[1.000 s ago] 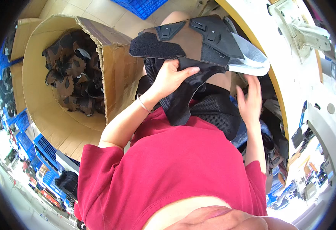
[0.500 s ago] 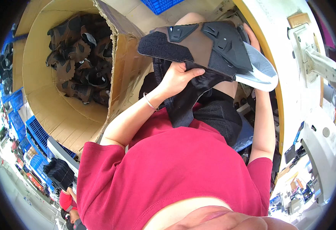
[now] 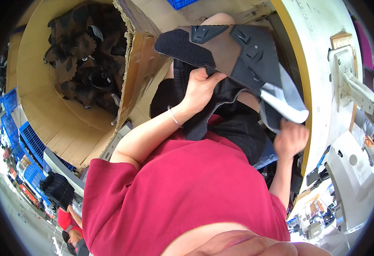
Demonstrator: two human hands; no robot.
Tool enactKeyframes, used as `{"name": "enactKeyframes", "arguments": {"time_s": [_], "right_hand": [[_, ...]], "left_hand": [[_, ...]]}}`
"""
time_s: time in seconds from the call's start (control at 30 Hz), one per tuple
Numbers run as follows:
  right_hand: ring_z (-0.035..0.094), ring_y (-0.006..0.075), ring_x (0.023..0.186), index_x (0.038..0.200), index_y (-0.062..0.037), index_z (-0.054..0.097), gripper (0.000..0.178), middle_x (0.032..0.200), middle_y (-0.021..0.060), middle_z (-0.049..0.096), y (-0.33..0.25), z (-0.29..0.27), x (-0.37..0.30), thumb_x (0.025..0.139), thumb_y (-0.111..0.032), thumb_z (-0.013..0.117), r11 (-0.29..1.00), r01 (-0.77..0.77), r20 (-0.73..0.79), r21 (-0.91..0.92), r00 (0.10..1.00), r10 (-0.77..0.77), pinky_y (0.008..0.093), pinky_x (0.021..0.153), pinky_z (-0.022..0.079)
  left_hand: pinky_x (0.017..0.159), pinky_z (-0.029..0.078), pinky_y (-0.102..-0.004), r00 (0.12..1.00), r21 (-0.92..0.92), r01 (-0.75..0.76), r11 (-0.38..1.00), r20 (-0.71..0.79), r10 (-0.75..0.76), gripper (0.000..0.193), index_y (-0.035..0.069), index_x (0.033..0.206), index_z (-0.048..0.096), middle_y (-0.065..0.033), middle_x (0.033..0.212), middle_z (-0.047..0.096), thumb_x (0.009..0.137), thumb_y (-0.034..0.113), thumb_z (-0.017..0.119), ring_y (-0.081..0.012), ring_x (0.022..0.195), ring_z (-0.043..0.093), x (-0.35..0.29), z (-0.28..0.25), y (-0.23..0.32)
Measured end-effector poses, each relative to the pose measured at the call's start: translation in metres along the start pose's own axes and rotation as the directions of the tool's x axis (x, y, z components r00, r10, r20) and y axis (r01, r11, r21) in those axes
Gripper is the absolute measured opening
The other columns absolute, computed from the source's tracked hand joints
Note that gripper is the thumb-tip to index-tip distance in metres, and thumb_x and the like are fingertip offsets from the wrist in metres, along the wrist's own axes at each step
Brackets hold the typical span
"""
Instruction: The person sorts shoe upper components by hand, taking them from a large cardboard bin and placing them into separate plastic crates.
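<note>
A sewn brown-and-black piece with moulded black plates and a fuzzy dark pad is spread out above my lap. My left hand is closed on its near edge, thumb on top, with black lining cloth hanging below. From the right end of the piece a white-and-grey flap bends downward. My right hand, slightly blurred, is curled at the lower edge of this flap. Its fingertips are partly hidden.
A large open cardboard box at the left holds several similar brown-and-black pieces. A white worktable with a yellow edge runs along my right, bearing a metal fixture. At the lower left is another person.
My right hand has come out from behind the far right of the piece, down to the flap's lower edge. The flap has turned downward. My left hand keeps its hold.
</note>
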State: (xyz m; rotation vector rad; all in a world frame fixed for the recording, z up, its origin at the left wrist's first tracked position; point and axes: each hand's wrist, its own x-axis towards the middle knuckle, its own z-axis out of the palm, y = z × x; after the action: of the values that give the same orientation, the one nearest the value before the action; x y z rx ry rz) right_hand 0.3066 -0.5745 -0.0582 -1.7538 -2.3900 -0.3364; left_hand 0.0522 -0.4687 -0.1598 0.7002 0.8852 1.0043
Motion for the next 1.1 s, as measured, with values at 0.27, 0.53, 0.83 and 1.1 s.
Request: {"name": "enactKeyframes", "arguments": {"time_s": [0.27,0.53,0.83,1.1], "right_hand": [[0.059,0.0297,0.084,0.093,0.0011,0.061,0.027,0.09,0.0123,0.062,-0.05,-0.026,-0.019,0.079,-0.019,0.072,0.923,-0.384,0.436,-0.024,0.827,0.356,0.0386,0.074,0.045],[0.058,0.0185,0.106,0.111,-0.01,0.065,0.038,0.111,0.0045,0.061,-0.089,-0.026,0.066,0.074,-0.014,0.062,0.926,-0.035,0.311,0.376,0.946,-0.09,0.039,0.1,0.039],[0.062,0.0183,0.082,0.088,-0.0102,0.066,0.019,0.088,0.0015,0.063,-0.08,0.055,0.08,0.07,-0.015,0.061,0.798,0.4,-0.058,0.452,0.905,-0.421,0.0355,0.084,0.05],[0.054,0.0243,0.069,0.078,-0.0105,0.054,0.027,0.071,0.0032,0.052,-0.065,0.081,0.123,0.076,-0.033,0.068,0.812,0.08,0.001,0.578,0.995,-0.099,0.0352,0.066,0.038]], "left_hand": [[0.072,0.047,-0.0318,0.993,0.375,-0.067,0.925,0.117,0.025,0.009,0.0,0.086,0.063,-0.0108,0.079,0.062,0.078,0.0,0.067,-0.0227,0.078,0.061,0.011,0.012,-0.022],[0.087,0.046,-0.0332,0.876,0.407,0.264,0.875,0.279,-0.394,0.032,-0.003,0.112,0.059,-0.0086,0.108,0.065,0.082,0.004,0.066,-0.0206,0.101,0.061,0.011,-0.003,0.024],[0.06,0.046,-0.0263,0.933,-0.209,0.351,0.913,0.002,-0.359,0.026,0.005,0.115,0.057,-0.003,0.102,0.065,0.093,0.02,0.061,-0.0103,0.079,0.06,0.019,-0.044,0.065],[0.062,0.055,-0.0207,0.948,-0.258,0.313,0.914,0.019,-0.319,0.029,0.005,0.118,0.058,-0.0047,0.102,0.066,0.09,0.0,0.06,-0.0093,0.083,0.065,0.015,-0.048,0.03]]}}
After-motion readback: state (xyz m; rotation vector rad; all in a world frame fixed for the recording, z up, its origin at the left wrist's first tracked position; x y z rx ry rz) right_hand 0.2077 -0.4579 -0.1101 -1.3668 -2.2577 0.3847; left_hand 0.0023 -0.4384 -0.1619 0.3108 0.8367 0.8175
